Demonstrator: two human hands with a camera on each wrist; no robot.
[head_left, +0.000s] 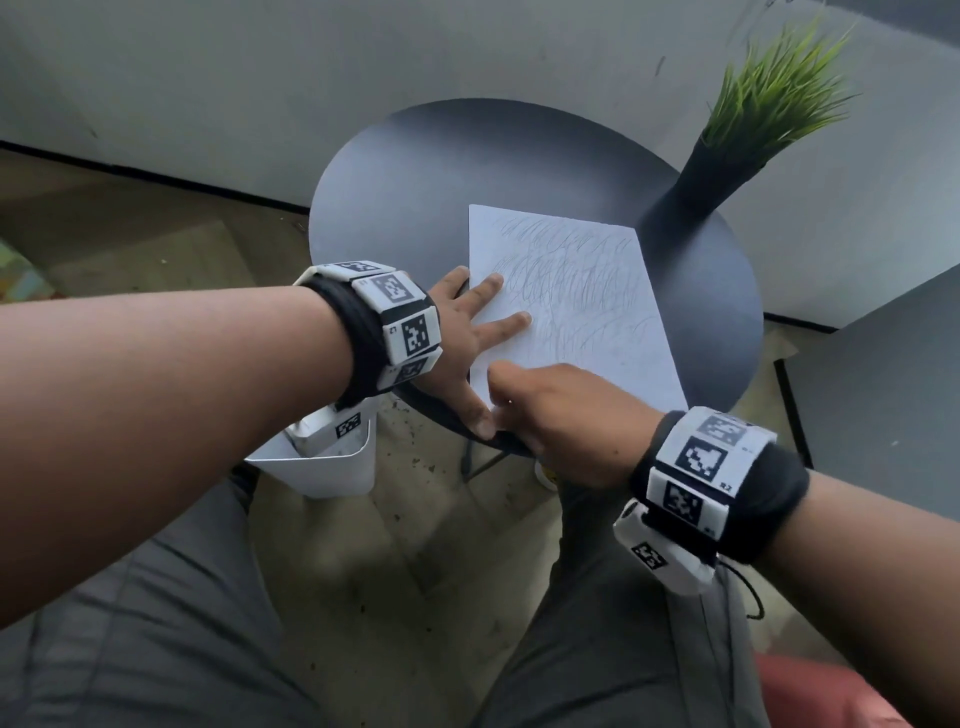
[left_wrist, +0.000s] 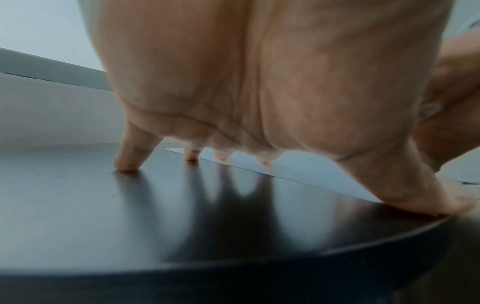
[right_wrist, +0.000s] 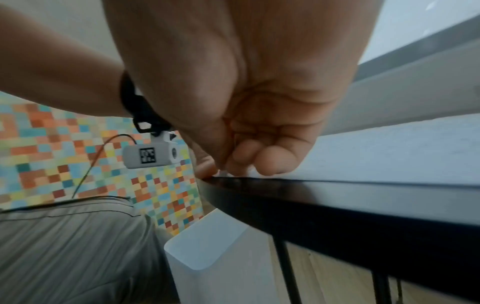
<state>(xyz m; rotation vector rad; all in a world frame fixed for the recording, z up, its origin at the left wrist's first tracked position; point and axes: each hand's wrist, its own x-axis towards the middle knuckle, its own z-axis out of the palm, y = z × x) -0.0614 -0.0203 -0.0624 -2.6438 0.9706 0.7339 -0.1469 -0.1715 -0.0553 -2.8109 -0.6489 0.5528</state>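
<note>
A white sheet of paper (head_left: 571, 291) covered in pencil scribbles lies on a round dark table (head_left: 405, 176). My left hand (head_left: 467, 322) is spread flat. Two fingers press on the sheet's left edge, another finger rests on the table, and the thumb holds down the near corner. In the left wrist view the fingertips (left_wrist: 192, 156) touch the table (left_wrist: 130, 216) and the paper (left_wrist: 298, 170). My right hand (head_left: 550, 410) is curled over the sheet's near-left corner at the table's rim. Its fingertips (right_wrist: 246, 160) pinch a bit of white there, which looks like the paper's corner.
A black vase with green grass (head_left: 691, 208) stands on the table's far right, touching the sheet's far corner. A white bin (head_left: 332, 467) stands on the floor beside the table, under my left wrist (right_wrist: 215, 257). A grey cabinet (head_left: 883, 389) is at the right.
</note>
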